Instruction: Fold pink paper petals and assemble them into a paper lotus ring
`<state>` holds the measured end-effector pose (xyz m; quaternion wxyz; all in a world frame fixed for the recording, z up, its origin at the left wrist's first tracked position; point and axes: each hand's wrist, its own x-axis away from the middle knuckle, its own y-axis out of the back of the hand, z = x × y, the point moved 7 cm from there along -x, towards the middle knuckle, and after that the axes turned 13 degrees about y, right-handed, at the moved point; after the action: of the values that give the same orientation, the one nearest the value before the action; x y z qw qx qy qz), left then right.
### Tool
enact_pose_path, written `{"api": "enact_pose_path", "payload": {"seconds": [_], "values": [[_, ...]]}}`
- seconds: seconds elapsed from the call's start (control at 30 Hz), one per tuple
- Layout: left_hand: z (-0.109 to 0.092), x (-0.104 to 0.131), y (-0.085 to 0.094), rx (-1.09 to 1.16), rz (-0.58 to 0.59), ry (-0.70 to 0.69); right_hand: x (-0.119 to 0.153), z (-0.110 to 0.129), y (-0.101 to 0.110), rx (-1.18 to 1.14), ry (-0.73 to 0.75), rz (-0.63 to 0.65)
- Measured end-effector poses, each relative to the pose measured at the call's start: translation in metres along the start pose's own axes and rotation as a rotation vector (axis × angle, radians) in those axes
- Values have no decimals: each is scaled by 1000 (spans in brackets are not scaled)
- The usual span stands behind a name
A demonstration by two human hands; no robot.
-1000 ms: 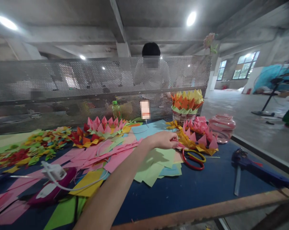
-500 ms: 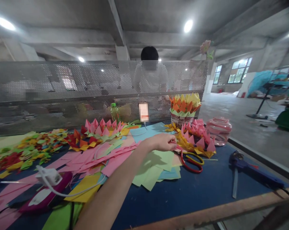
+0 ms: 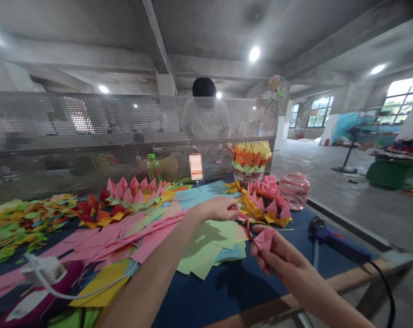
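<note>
My left hand [image 3: 222, 208] is closed, thumb and finger pinched on a small piece of pink paper [image 3: 240, 215] above the pale green sheets [image 3: 206, 248]. To its right, my right hand [image 3: 281, 253] grips a folded pink paper petal [image 3: 264, 239] between thumb and fingers. Right beside that petal shows the red handle of scissors [image 3: 249, 230]. My right fingers cover the rest of the handles, and I cannot tell whether they grip them. Just behind my hands lies a pink and yellow folded-paper ring [image 3: 271, 208].
A purple power strip [image 3: 45, 291] with a white plug lies front left, among pink sheets [image 3: 104, 237]. A blue glue gun [image 3: 339, 243] rests at the right edge. Behind are a pink jar [image 3: 294, 191], a green-capped bottle [image 3: 154, 167], a phone [image 3: 196, 166] and a perforated screen [image 3: 124, 132]; beyond it, a person.
My right hand has come into view with the folded pink petal, over the scissors handles. My left hand stays near the same place. The whole view has turned slightly right.
</note>
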<state>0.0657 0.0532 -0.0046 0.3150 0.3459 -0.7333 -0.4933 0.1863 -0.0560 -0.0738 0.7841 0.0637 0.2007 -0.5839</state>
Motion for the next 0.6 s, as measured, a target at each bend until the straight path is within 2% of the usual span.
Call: {"api": "enact_pose_path", "payload": {"seconds": [0.07, 0.13, 0.23, 0.43, 0.53, 0.6], "values": [[0, 1, 0, 4, 0, -8, -19, 4, -1, -86, 19, -18], [0, 2, 1, 14, -1, -12, -25, 0, -4, -115, 20, -24], [1, 2, 2, 32, 3, -25, -25, -12, -3, -94, 15, -55], [2, 3, 4, 36, 3, -14, -24, -28, 12, -98, -25, -246], [2, 3, 4, 30, 3, -2, -26, -29, 11, -117, -29, -269], [2, 3, 5, 31, -1, -4, -28, -26, 11, -48, -11, -257]]}}
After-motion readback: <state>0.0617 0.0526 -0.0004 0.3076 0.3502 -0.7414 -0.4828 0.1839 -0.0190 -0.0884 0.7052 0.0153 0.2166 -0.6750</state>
